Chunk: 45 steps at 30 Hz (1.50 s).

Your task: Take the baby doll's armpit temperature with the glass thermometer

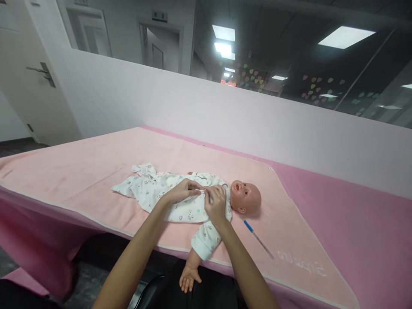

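A baby doll [251,198] lies on its back, its head to the right. It wears a white printed onesie [185,212] whose empty-looking legs trail off to the left. Over the doll's chest, my left hand [183,190] pinches the front of the onesie from the left. Close against it, my right hand [217,204] also has its fingers closed on the cloth at the same spot. Whatever fastening lies between the fingertips is too small to make out. One doll arm [190,272] comes out of a sleeve and hangs over the near table edge.
A blue-capped pen [257,238] lies right of the doll on a peach blanket [96,171]. Pink cloth [354,201] covers the table under it. Behind stand a white wall with dark glass above and a door [35,77] at far left.
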Each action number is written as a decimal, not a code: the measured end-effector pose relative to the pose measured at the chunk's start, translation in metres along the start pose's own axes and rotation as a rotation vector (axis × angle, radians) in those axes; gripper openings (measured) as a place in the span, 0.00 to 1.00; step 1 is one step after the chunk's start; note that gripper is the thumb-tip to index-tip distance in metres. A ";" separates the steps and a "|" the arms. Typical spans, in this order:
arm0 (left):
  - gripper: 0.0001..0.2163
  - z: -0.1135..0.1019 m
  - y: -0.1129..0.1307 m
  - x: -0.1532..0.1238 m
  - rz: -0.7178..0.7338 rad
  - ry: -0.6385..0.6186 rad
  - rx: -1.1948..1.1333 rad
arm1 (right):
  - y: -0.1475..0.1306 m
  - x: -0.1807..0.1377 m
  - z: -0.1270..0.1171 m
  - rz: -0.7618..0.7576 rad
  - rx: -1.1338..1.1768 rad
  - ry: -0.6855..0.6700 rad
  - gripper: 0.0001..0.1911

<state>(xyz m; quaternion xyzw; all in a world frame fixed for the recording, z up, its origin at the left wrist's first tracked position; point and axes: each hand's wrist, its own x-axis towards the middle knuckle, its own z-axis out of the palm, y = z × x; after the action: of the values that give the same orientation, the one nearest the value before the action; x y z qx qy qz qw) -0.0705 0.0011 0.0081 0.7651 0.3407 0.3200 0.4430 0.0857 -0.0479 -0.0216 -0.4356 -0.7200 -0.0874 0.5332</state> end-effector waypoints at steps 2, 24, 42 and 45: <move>0.15 0.000 0.001 0.000 0.012 -0.012 0.006 | 0.000 0.000 0.000 0.006 -0.008 -0.005 0.09; 0.13 0.000 0.001 0.000 0.104 -0.059 -0.026 | 0.002 -0.001 0.002 -0.005 -0.050 0.010 0.08; 0.07 0.001 0.005 0.000 0.017 -0.111 -0.105 | 0.002 -0.002 0.002 0.013 -0.024 -0.004 0.07; 0.07 0.003 0.009 -0.001 0.040 -0.108 -0.070 | 0.001 -0.002 0.002 0.020 -0.028 -0.023 0.06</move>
<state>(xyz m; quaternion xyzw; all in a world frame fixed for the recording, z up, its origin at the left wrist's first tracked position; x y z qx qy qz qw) -0.0662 -0.0042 0.0146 0.7718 0.2895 0.2986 0.4809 0.0855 -0.0469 -0.0245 -0.4510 -0.7205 -0.0870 0.5195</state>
